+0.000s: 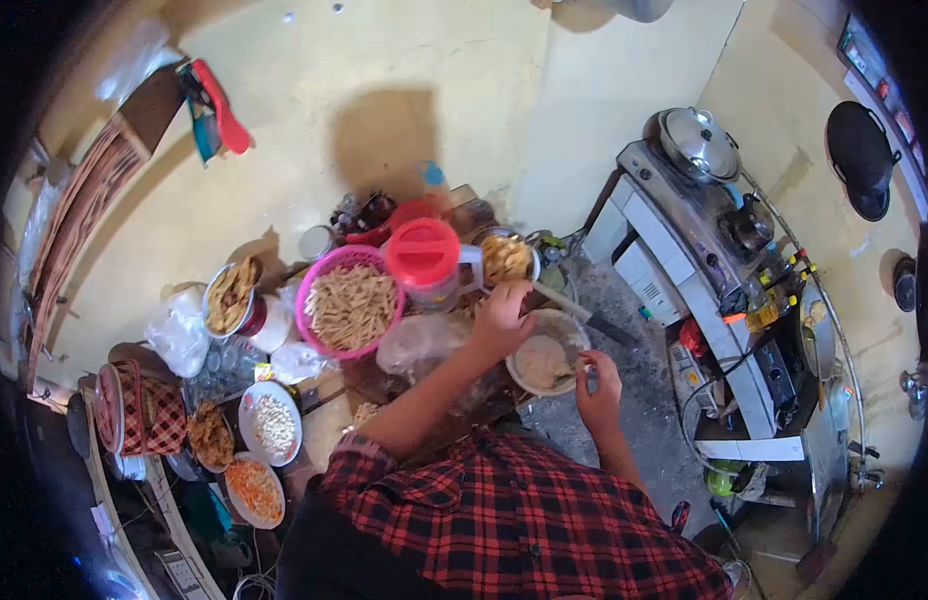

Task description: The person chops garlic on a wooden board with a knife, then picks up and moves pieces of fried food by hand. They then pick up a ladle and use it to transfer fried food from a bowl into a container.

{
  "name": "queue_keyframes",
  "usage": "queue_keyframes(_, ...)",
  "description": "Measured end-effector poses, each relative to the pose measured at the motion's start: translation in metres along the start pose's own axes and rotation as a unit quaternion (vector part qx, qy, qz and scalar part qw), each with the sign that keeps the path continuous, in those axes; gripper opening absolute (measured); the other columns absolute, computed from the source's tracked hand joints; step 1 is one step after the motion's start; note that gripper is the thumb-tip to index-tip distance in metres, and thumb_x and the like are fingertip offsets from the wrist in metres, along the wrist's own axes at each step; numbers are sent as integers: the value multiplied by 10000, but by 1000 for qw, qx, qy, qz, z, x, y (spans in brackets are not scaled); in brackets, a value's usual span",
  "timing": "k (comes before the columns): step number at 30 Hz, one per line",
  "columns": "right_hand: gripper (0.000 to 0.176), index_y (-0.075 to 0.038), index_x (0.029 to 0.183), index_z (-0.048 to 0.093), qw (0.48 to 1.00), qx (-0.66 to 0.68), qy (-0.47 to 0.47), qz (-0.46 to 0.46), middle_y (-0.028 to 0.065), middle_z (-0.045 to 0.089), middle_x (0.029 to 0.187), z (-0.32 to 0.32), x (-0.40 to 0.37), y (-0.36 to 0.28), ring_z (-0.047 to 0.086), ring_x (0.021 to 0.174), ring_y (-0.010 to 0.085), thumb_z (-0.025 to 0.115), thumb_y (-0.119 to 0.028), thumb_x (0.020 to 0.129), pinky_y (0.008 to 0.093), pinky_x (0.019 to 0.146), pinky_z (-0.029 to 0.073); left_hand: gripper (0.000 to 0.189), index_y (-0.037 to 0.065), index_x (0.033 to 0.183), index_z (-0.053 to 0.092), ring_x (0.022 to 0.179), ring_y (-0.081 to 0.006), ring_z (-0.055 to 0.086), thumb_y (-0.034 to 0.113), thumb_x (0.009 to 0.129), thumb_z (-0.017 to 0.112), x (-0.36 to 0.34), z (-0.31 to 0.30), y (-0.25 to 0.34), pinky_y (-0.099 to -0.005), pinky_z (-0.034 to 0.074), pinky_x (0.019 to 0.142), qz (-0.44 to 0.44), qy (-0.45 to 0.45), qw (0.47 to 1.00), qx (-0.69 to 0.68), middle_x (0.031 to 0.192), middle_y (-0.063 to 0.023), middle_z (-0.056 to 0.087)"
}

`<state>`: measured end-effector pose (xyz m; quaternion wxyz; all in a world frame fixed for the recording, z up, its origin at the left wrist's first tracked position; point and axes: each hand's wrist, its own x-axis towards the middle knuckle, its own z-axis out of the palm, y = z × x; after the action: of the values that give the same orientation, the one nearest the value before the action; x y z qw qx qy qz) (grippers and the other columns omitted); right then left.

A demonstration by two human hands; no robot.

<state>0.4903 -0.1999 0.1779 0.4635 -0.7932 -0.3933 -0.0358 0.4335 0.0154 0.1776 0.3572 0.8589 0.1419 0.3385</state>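
My left hand (503, 318) is over the near edge of a bowl of yellow fried-looking pieces (506, 258), thumb apart from the fingers; I see nothing held in it. My right hand (599, 388) is closed at the right rim of a white tub (524, 383) of pale, wet batter (541, 362). Between its fingers is what looks like a spoon (565, 377), its tip down in the batter; most of it is hidden. Just beyond the tub lies a knife-like tool (569, 305) with a pale length and a dark end.
Left of my hands stand a red-lidded jug (424, 255), a pink basket of pale sticks (351, 305) and a clear plastic bag (421, 345). Farther left are plates of white pieces (272, 424) and orange shreds (255, 490). A stove (684, 215) with pots stands right.
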Motion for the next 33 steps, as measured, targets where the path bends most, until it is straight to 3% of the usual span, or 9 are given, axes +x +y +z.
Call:
queue_keyframes(2,232,-22,1010,566,1000,19,-6,20,164,576,946,-13,12,7,573,881,325,548,4,780,387,779,456,376,29,1048,521,984,-307,531,97,707,661,40,30,-16,-400,442,808,9,-28,998,62,941,-142,570)
queue_keyframes(4,240,-24,1017,569,999,26,-12,25,147,579,902,-21,19,27,584,807,286,552,14,781,367,726,466,355,58,1063,549,1059,-290,492,183,737,616,70,69,-60,-445,397,835,-29,-66,936,344,1021,-119,573)
queue_keyframes(8,245,-26,1024,568,997,50,-50,32,137,584,924,-39,35,37,586,802,268,563,12,782,349,719,468,347,81,1066,572,1082,-270,471,274,777,570,100,92,-98,-465,358,831,-88,-134,871,464,1057,-97,578)
queue_keyframes(10,249,-28,1030,565,996,61,-59,31,128,586,943,-42,37,50,585,791,256,571,10,784,339,710,469,248,85,960,622,998,-238,526,254,791,556,104,90,-85,-438,342,847,-105,-105,849,508,930,-73,637)
queue_keyframes(17,249,-26,1032,566,994,60,-77,41,123,591,951,-52,50,68,586,786,232,567,11,785,332,706,468,222,103,932,645,950,-251,577,258,787,579,114,88,-70,-430,326,855,-178,-88,853,483,938,-88,659)
queue_keyframes(19,242,-22,1024,573,993,96,-57,38,122,596,932,-51,54,72,586,777,219,567,12,785,322,708,464,324,115,966,624,995,-246,575,317,714,647,123,77,-60,-429,370,829,-216,-251,837,436,1009,-68,624)
queue_keyframes(23,232,-20,1015,580,991,113,-57,43,121,598,914,-48,57,74,586,768,214,569,12,785,318,704,464,295,118,909,641,936,-235,606,312,687,665,119,75,-73,-423,386,840,-228,-250,849,406,956,-55,640)
queue_keyframes(29,228,-17,1021,581,986,139,-69,53,108,597,908,-41,57,68,585,763,195,562,9,795,312,697,464,259,99,970,577,884,-259,638,184,734,641,128,50,-46,-445,404,890,-166,-178,884,400,894,-113,660)
queue_keyframes(33,240,-1,1041,574,981,161,-90,64,104,604,940,-28,54,69,583,782,173,565,-6,801,301,707,460,347,50,965,528,844,-323,617,91,655,678,132,17,-37,-462,451,796,-112,-20,953,281,827,-172,622)
